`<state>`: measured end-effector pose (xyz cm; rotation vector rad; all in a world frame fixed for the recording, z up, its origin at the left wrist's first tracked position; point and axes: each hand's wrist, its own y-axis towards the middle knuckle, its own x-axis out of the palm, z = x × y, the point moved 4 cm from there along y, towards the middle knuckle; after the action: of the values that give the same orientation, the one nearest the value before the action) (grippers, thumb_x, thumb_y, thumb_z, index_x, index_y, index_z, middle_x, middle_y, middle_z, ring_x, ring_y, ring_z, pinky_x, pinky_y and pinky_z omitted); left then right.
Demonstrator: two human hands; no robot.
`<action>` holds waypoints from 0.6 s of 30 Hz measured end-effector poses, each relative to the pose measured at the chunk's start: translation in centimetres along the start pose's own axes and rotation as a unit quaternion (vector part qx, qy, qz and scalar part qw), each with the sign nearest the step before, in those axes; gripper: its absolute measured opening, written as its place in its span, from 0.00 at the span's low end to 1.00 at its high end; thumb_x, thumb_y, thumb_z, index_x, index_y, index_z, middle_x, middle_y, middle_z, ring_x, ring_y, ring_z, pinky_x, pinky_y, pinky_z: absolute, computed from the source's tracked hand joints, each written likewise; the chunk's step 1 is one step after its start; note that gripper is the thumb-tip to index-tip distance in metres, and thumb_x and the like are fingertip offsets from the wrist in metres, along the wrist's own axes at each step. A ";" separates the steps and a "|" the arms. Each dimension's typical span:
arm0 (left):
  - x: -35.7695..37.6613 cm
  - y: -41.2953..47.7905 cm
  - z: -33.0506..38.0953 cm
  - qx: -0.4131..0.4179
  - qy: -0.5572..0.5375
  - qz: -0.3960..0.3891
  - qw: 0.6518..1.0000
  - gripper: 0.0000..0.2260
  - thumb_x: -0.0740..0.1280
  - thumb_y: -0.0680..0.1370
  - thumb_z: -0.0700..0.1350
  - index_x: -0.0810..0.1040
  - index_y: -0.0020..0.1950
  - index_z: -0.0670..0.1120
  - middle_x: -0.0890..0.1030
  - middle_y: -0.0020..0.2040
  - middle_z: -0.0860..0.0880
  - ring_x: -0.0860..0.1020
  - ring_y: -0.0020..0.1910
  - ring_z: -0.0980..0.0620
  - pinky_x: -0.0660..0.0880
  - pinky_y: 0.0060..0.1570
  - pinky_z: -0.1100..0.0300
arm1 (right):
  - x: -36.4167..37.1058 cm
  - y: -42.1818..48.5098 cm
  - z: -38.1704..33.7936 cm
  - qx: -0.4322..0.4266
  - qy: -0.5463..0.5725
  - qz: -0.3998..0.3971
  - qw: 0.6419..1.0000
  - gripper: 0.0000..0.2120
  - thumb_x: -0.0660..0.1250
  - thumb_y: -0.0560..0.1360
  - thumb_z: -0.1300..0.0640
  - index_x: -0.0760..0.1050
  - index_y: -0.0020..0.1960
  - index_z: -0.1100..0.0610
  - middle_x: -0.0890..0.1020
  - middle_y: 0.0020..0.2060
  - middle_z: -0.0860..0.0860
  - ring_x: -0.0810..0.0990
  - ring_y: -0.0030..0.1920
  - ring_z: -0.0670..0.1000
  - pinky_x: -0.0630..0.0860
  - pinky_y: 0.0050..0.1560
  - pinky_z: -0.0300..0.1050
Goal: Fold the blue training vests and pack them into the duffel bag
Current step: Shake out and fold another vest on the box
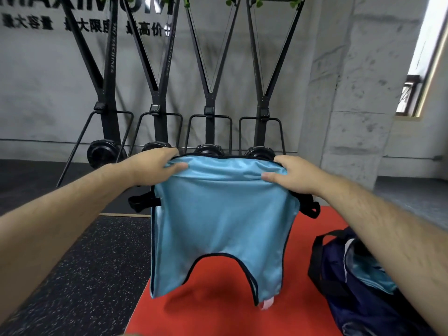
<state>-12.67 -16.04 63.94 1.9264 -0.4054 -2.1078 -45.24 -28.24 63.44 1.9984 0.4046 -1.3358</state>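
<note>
A light blue training vest with black trim hangs upside down in the air over the red mat, neck cut-out at the bottom. My left hand pinches its upper left corner, thumb on the near side. My right hand pinches the upper right corner the same way. Black elastic side straps dangle at both sides. A dark navy duffel bag sits open at the lower right on the mat, with light blue fabric lying inside it; my right forearm crosses over it.
The red mat lies on speckled black rubber floor. Several black ski-type exercise machines stand along the grey wall behind the vest. A concrete pillar and a window are at the right.
</note>
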 end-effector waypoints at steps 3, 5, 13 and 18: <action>-1.0 -0.8 0.5 0.003 0.023 0.003 1.000 0.23 0.58 0.73 0.70 0.71 0.49 0.51 0.78 0.43 0.52 0.77 0.42 0.53 0.75 0.42 0.53 | -2.0 -0.9 -0.9 -0.020 0.045 -0.053 0.997 0.12 0.73 0.73 0.39 0.73 0.47 0.44 0.80 0.44 0.42 0.79 0.46 0.44 0.74 0.47 0.42; -1.8 -1.1 0.8 -0.005 0.015 -0.007 1.000 0.26 0.64 0.70 0.72 0.72 0.51 0.51 0.79 0.44 0.52 0.78 0.41 0.52 0.77 0.41 0.53 | -3.5 -1.7 -1.7 -0.020 0.099 -0.095 0.990 0.13 0.73 0.72 0.39 0.79 0.51 0.44 0.84 0.46 0.43 0.82 0.48 0.43 0.77 0.50 0.41; 1.0 1.0 1.2 0.018 0.036 -0.075 0.996 0.19 0.75 0.68 0.65 0.75 0.42 0.52 0.79 0.39 0.55 0.76 0.39 0.56 0.71 0.37 0.59 | -2.4 -1.0 0.1 0.052 0.010 -0.209 0.977 0.13 0.81 0.67 0.50 0.82 0.48 0.51 0.86 0.40 0.45 0.85 0.41 0.45 0.81 0.47 0.45; 6.3 5.1 -0.3 0.015 0.115 -0.081 0.990 0.14 0.70 0.75 0.60 0.74 0.50 0.52 0.80 0.47 0.54 0.74 0.43 0.52 0.70 0.42 0.55 | 3.2 2.8 4.1 0.077 -0.076 -0.138 0.985 0.09 0.77 0.69 0.47 0.79 0.41 0.50 0.82 0.37 0.46 0.81 0.41 0.50 0.78 0.42 0.48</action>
<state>-12.96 -23.17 59.97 2.2575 -0.2409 -1.9499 -45.03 -33.45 60.65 2.0004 0.5351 -1.7251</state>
